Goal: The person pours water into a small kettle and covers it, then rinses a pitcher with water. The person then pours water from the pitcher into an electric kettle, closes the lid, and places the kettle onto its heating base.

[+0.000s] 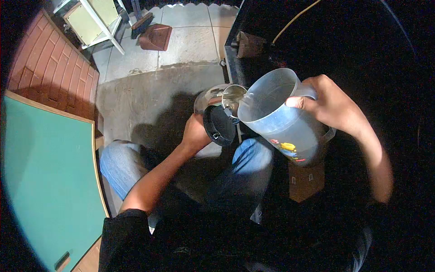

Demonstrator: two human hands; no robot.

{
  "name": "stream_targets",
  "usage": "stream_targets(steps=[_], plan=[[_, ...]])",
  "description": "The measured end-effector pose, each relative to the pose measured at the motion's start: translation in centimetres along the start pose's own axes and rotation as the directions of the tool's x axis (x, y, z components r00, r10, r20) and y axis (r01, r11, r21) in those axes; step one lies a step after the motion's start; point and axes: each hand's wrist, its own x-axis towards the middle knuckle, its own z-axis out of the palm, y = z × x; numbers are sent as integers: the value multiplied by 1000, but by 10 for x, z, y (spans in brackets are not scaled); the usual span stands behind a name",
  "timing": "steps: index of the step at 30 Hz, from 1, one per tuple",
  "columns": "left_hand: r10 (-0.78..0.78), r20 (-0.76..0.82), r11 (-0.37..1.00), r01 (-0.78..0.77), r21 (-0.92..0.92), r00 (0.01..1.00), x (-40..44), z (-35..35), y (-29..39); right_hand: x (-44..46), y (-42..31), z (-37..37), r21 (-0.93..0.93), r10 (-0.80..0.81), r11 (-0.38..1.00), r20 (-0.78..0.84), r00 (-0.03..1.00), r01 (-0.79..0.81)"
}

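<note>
My right hand point(334, 108) is closed round the handle of a translucent plastic pitcher point(290, 129) with a colourful printed picture on its side. The pitcher tilts to the left, and its rim meets the round mouth of a shiny metal kettle point(210, 99). A little clear liquid shows at the pitcher's lip, over the kettle's opening. On the kettle's near side hangs its black lid point(219, 126), swung open. My left hand point(195, 133) grips the kettle behind this lid, which hides most of the fingers.
A green board point(50, 177) with a wooden frame lies at left, beside a brick wall point(52, 63). Up ahead on the tiled floor are a reddish dustpan point(156, 37), a brush point(142, 22) and a white-framed chair point(97, 22). A brown box point(306, 181) stands below the pitcher.
</note>
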Motion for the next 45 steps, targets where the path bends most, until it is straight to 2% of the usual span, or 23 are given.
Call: stream_targets(steps=[2,3,5,8,12,15,17,21,23,24,25,27,28,30,32,36,37,38,39,42,44,45], plan=[[108,43,992,-110,61,993,0,-2,-6,3,17,6,-73,-86,994,-117,989,77],[108,44,992,-111,61,993,0,-2,-1,3,13,5,-73,-84,994,-117,990,76],[-8,-49,1000,7,-17,999,-1,-4,13,3,-2,-1,-61,-22,998,-36,999,19],[19,18,999,-19,33,1000,2,-1,-5,3,-8,-3,-17,-46,999,-15,999,46],[21,13,1000,-21,-4,1000,4,1,-13,7,-1,-2,-80,-8,997,-2,1000,8],[25,-11,999,-25,47,1000,2,-1,-8,5,-2,-1,-74,-23,997,-63,998,18],[-12,-21,992,10,-128,1000,0,6,-19,4,-5,-2,-54,2,999,-69,998,-6],[-6,-5,994,5,-111,1000,-1,2,-16,6,-8,-6,-67,-13,998,-19,1000,12],[-118,182,993,122,-6,976,0,-8,-3,6,-13,-7,-74,-16,997,-6,1000,15],[-118,181,993,121,-6,976,-1,-4,-13,5,-14,-7,-75,-16,997,-6,1000,15],[-199,183,962,228,-154,963,-1,1,-23,5,-16,-8,-76,-2,997,-12,1000,1],[-277,197,897,326,-297,941,-2,3,-25,3,-18,-8,-77,12,997,-17,1000,-13],[-253,209,943,289,-163,945,-3,-2,-18,3,-20,-9,-92,2,996,-27,1000,-4],[-229,224,970,241,-26,947,-2,-9,1,2,-21,-11,-107,-9,994,-39,999,5],[-200,250,978,206,0,947,0,-14,10,2,-23,-10,-92,-37,995,-16,999,35],[-136,246,991,136,16,960,-2,-6,-9,1,-26,-9,-136,-33,991,-117,993,16],[19,138,1000,-17,-12,990,0,-4,-8,4,-27,-12,-130,-21,991,-43,999,16],[96,82,995,-95,-22,992,0,-3,-8,6,-28,-14,-125,-10,992,31,999,14],[173,25,985,-173,-24,985,1,-2,-8,6,-27,-14,-126,-10,992,31,999,14],[207,-13,978,-207,1,978,0,0,-5,5,-29,-15,-116,-12,993,7,1000,12],[172,-56,975,-179,-134,983,-1,0,-1,4,-32,-15,-130,3,991,-16,1000,-5],[173,-57,974,-180,-136,983,-2,-1,0,3,-34,-15,-132,4,991,-17,1000,-6]])
